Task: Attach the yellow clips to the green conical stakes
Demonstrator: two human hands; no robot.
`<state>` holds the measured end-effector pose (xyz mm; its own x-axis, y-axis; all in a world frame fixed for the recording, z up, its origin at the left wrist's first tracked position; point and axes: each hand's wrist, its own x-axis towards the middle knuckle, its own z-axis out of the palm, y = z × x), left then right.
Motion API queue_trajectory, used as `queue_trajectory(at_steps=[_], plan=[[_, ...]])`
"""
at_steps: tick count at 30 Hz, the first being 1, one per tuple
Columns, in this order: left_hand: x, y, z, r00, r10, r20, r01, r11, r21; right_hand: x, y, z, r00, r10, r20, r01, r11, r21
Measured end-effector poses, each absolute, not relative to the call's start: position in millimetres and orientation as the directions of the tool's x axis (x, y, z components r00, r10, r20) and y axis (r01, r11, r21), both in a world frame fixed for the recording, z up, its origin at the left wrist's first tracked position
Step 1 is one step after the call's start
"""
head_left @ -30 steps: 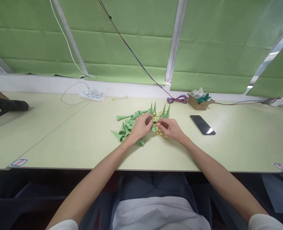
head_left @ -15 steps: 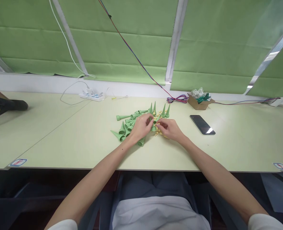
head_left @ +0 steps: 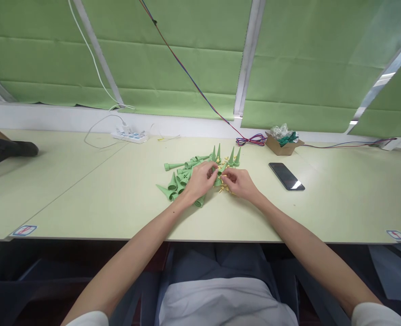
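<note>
My left hand (head_left: 202,179) is closed in a pinch on a green cone-shaped plastic spike (head_left: 223,168), whose wide end faces my right hand. My right hand (head_left: 240,182) has thumb and forefinger pinched close to that end; whatever they grip is too small to make out. Around and under my left hand lies a heap of similar green spikes (head_left: 172,182), some with open hollow ends showing. Small yellow plastic pieces (head_left: 224,187) are scattered beneath and between both hands. Behind them, several green spikes (head_left: 237,157) stand upright with points up.
A black phone (head_left: 286,176) lies to the right. Behind it sits a small cardboard box (head_left: 282,148) with clear plastic and green material inside, beside a coiled cable (head_left: 252,141). A white power strip (head_left: 130,136) rests at the back left. A black curved object (head_left: 12,148) juts in from the left.
Both hands stay nearly in place. The green spike at my fingertips is slightly tilted compared with before, its tip showing more to the upper right.
</note>
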<state>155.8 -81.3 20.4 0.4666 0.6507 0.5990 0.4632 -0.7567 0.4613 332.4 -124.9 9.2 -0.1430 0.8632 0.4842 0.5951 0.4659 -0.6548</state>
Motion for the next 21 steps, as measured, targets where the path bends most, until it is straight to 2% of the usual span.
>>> queue_trajectory(at_steps=[7, 16, 21], plan=[[156.5, -81.6, 19.5, 0.469, 0.646, 0.603, 0.46, -0.761, 0.457, 328.2, -128.5, 13.3, -0.087, 0.932, 0.351, 0.461, 0.35, -0.815], [156.5, -84.1, 19.9, 0.467, 0.664, 0.584, 0.426, -0.748, 0.51, 331.3, -124.3, 8.0, -0.017, 0.923, 0.385, 0.396, 0.359, -0.845], [155.7, -85.3, 20.3, 0.452, 0.717, 0.53, 0.392, -0.694, 0.604, 332.4, -121.3, 6.9, 0.021, 0.927, 0.375, 0.355, 0.344, -0.869]])
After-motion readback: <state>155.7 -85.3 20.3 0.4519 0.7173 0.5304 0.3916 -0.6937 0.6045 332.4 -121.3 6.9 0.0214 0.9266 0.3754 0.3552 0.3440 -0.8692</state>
